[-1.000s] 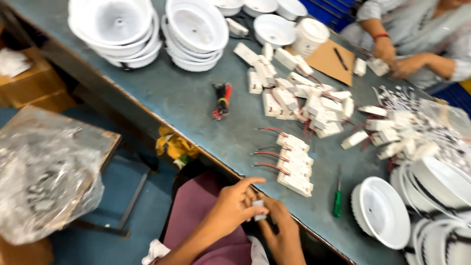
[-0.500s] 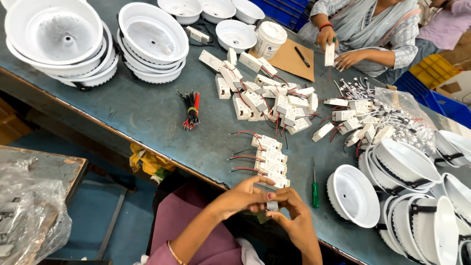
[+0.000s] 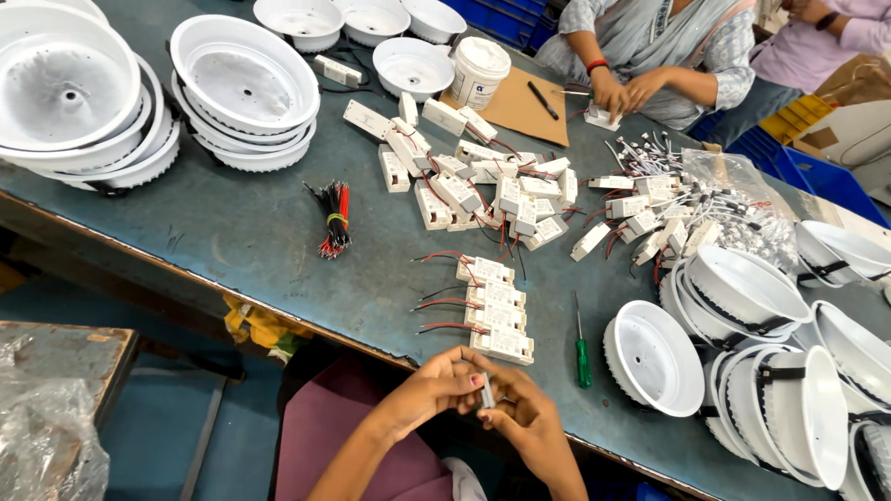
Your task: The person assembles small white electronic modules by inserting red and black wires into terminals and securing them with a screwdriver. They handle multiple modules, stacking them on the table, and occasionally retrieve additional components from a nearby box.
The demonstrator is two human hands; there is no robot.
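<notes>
Item in hand: a small white rectangular plastic driver module [image 3: 486, 391], pinched between both hands just off the near edge of the grey-green worktable [image 3: 232, 232], above the lap.
Left hand [image 3: 432, 394]: fingers curled closed on the module's left side, thumb pressing its face — we judge the grip steadies the piece.
Right hand [image 3: 529, 422]: fingertips closed on the module's right side and lower end; we cannot tell what they work on, as the fingers hide most of it.
Orientation: the module's long axis runs near upright in the picture, away from the body; only a narrow edge shows. Which end carries the wires we cannot tell.
Near stock: a row of four matching white modules with red and black leads [image 3: 492, 311], laid side by side, leads all pointing left — we judge them sorted for easy pick-up.
Tool: a green-handled screwdriver [image 3: 582, 357] lies just right of that row, untouched.
Loose pile: many white modules [image 3: 492, 190] heaped mid-table, unsorted.
Wire bundle: red and black wires [image 3: 334, 218], banded, lying apart on the left.
Housings: stacked white round lamp housings [image 3: 246, 88] at far left and right.
Other person: hands [image 3: 626, 88] at work across the table.
</notes>
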